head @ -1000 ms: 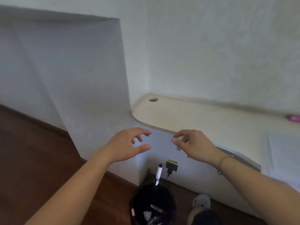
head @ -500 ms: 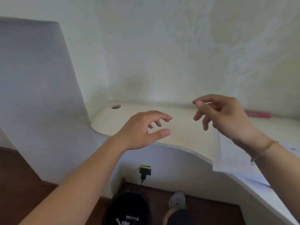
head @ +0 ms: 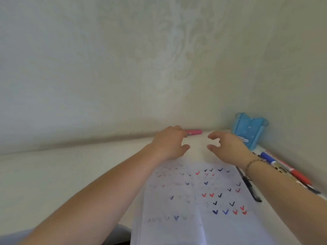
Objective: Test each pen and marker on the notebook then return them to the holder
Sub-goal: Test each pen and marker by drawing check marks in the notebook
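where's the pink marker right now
In the head view the pink marker lies flat at the back of the desk against the wall, just beyond the left hand and left of the blue holder.

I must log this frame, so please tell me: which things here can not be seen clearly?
- Pink marker: head view, left end behind the left hand.
- Pens at right: partly under the right hand and forearm; count unclear.
- Blue holder: contents unreadable.
- Notebook: bottom cut off.

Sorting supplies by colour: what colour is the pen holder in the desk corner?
The pen holder is translucent light blue with small white spots; the head view shows it.
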Tool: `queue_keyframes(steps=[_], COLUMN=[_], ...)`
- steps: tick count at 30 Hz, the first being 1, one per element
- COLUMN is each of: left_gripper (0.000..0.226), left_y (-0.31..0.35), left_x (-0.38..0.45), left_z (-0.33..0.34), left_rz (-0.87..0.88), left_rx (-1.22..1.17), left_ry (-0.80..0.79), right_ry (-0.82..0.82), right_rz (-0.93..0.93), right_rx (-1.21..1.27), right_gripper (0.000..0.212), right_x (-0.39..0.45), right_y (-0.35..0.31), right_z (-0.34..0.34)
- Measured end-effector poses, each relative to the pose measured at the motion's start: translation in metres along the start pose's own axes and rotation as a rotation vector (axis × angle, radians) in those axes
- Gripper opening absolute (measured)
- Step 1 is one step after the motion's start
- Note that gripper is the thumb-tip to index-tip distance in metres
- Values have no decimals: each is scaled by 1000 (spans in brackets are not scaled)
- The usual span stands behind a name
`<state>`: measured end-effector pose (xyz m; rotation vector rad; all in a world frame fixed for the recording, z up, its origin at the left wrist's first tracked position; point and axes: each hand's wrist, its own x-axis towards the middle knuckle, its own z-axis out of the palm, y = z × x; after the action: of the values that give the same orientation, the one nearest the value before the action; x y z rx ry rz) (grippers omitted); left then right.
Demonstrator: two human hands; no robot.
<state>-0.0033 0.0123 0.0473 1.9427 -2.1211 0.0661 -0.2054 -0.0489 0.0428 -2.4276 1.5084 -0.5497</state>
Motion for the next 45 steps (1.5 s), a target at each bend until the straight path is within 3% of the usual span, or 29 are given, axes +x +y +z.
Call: queue_keyframes(steps=[5,11,14,17,20,23,24,28,31,37,45], left_gripper=[26,22,19,18,19,18,17,22,28,30,11], left_y=[-8,-10,-12,-4,14,31,35,59,81,96,102], left_x=[45,57,51,34,4,-27,-38,-75,-95,-114,-119], left_z=[27,47,40,23,3,-10,-11,-11,-17,-15,-29], left_rz=[-76,-52,-66,-17,62,145,176,337,478,462,494], left_rx=[154,281,107,-143,-332,-442,-451,-337,-343,-465,-506], left_ry=[36,62,97,161,202,155,135,91,161,45,-17], right_ry=[-33,0,85,325,515,528,477,159,77,329,159], right_rz=[-49,-83,-76,-90,-118,-240,-227,-59,-47,6,-52], right_rx=[-93,-124,-160,-172,-117,-150,-34,835,1135,1189,1341], right_gripper=[45,43,43,42,56,53,47,30,36,35,54], right_x=[40,50,39,17,-17,-54,-66,-116,-145,-169,-179], right_y=[9,13,11,3,-8,-9,-11,-24,-37,-45,-42], right_z=[22,35,30,17,-3,-18,-23,-38,-29,-17,-23])
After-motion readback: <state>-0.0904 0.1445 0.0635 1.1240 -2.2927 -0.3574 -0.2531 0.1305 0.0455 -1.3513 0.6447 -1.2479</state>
